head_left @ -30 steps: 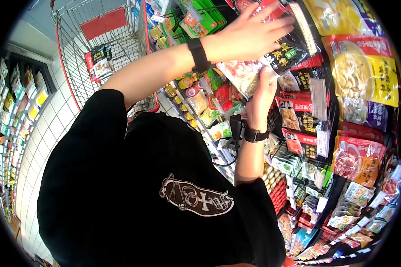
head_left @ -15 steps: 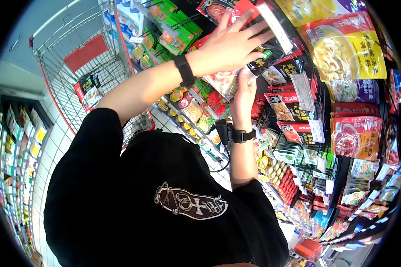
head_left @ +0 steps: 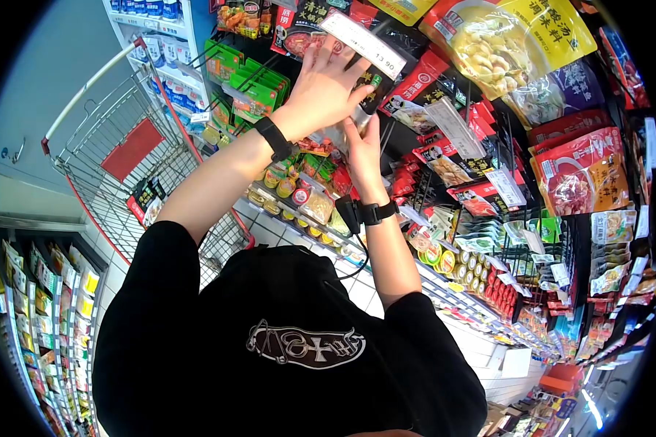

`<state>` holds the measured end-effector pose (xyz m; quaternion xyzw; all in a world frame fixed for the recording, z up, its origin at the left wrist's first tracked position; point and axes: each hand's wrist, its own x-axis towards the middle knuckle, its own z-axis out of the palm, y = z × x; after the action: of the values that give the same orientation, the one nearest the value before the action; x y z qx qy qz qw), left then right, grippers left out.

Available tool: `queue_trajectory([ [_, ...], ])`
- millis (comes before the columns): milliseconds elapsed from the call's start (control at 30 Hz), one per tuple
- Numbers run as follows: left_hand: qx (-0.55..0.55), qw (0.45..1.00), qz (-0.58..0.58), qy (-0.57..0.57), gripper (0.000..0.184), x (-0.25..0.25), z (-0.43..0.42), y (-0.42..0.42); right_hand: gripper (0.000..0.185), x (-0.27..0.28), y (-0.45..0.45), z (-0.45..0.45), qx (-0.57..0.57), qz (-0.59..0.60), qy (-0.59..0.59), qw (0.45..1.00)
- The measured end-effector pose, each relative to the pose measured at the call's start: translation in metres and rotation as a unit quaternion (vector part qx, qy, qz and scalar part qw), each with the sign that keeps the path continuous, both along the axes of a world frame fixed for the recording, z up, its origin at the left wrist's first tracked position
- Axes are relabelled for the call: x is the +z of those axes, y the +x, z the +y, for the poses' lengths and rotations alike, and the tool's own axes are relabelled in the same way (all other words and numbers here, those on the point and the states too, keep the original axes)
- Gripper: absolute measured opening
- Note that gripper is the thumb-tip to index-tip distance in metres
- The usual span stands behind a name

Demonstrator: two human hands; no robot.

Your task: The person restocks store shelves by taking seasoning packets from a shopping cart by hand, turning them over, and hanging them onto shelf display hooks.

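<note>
A black and red food packet [head_left: 372, 89] hangs at the rack behind a white price tag [head_left: 363, 45]. Across its front lies my left hand [head_left: 324, 91], fingers spread, their tips near the tag. My right hand [head_left: 364, 149] is at the packet's lower end, thumb and fingers around its edge, partly hidden by the left hand. Beside them hang more red and black packets [head_left: 415, 91] and a large yellow packet [head_left: 499, 44].
A wire shopping cart [head_left: 124, 156] with a black and red packet [head_left: 147, 198] inside stands at the left. Green packets [head_left: 255, 91] hang beyond my left wrist. Cans and jars [head_left: 459, 269] line the lower shelves. Another shelf row [head_left: 47, 320] is at the far left.
The view has turned, so the cart and rack appear shifted. Both hands remain at the packet, and appear farther left in view, closer to the price tag.
</note>
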<state>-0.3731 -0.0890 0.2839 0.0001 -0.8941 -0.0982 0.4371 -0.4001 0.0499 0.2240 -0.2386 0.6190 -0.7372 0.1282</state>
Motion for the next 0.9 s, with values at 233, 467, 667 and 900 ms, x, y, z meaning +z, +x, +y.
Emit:
queue_trajectory([
  [233, -0.003, 0.996, -0.084, 0.007, 0.05, -0.035, -0.013, -0.004, 0.045, 0.024, 0.019, 0.008, -0.232, 0.361, 0.106, 0.897],
  [467, -0.033, 0.971, -0.181, 0.152, 0.041, -0.093, -0.034, 0.071, 0.055, 0.02, -0.015, -0.038, -0.086, 0.331, 0.083, 0.936],
  [667, 0.061, 0.919, -0.285, 0.266, 0.044, -0.211, -0.066, 0.199, 0.068, 0.022, -0.078, -0.061, -0.013, 0.216, 0.094, 0.972],
  [900, 0.26, 0.763, -0.358, 0.472, 0.047, -0.332, -0.089, 0.348, 0.068, 0.017, -0.016, -0.088, 0.071, 0.059, 0.078, 0.993],
])
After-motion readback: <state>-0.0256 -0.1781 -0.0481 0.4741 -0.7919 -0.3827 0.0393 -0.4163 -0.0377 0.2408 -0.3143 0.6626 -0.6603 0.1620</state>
